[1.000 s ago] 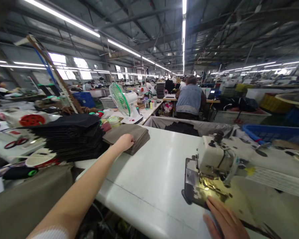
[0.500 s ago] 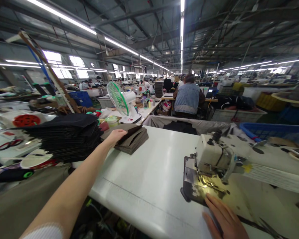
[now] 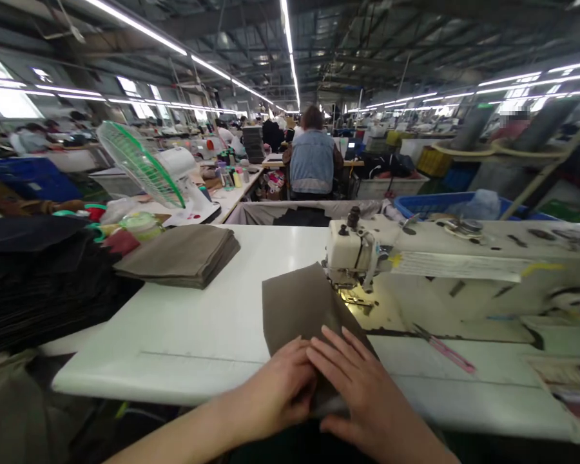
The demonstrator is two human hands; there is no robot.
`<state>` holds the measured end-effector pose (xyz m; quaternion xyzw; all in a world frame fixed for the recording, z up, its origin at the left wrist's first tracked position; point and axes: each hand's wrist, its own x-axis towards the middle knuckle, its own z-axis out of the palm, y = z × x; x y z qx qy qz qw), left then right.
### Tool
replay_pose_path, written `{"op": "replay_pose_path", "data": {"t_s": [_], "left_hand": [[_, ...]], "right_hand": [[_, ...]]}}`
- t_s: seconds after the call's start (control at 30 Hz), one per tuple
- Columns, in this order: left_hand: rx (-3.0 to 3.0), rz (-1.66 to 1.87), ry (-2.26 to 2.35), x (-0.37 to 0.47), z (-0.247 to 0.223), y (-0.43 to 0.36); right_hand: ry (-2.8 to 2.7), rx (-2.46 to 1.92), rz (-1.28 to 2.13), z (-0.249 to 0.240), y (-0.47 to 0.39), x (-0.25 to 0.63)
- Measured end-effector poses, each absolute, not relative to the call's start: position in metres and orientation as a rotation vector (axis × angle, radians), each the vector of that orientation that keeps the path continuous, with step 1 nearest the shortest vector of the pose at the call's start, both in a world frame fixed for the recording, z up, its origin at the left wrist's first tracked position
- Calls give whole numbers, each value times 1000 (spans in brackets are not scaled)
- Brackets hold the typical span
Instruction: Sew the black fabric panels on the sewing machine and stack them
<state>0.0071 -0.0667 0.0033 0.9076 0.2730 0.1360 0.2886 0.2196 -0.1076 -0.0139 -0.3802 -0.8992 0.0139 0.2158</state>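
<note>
A grey-brown fabric piece (image 3: 297, 306) lies on the white table just left of the sewing machine (image 3: 352, 258), one edge close to the lit needle area. My left hand (image 3: 287, 380) has its fingers curled closed on the near edge of this piece. Flat across the same fabric, with fingers stretched out, rests my right hand (image 3: 352, 380). To the left sits a stack of grey-brown fabric pieces (image 3: 183, 251), apart from both hands. Pink-handled thread snips (image 3: 447, 351) lie on the table right of my right hand.
Dark fabric pieces are piled (image 3: 38, 277) at the left. A white and green fan (image 3: 149, 167) stands behind the brown stack. Beyond the machine is a blue basket (image 3: 415, 205). A person in a denim vest (image 3: 312, 161) sits ahead with their back turned.
My left hand has come from the stack to the table's front with a fabric piece. My right hand has left the machine plate and now lies on that piece. The view has turned right.
</note>
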Motion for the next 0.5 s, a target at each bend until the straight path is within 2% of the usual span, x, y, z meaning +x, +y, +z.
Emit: {"op": "replay_pose_path", "data": {"t_s": [0.17, 0.3, 0.4, 0.5], "left_hand": [[2265, 217, 649, -9, 28, -86], [2004, 163, 717, -24, 59, -76], [1837, 316, 895, -27, 63, -41], [1643, 554, 1206, -23, 49, 5]], "right_hand": [[-2401, -1332, 308, -12, -130, 257], [-2257, -1341, 735, 9, -132, 267], [-1913, -1446, 903, 13, -108, 259], [-1607, -1583, 814, -4, -70, 247]]}}
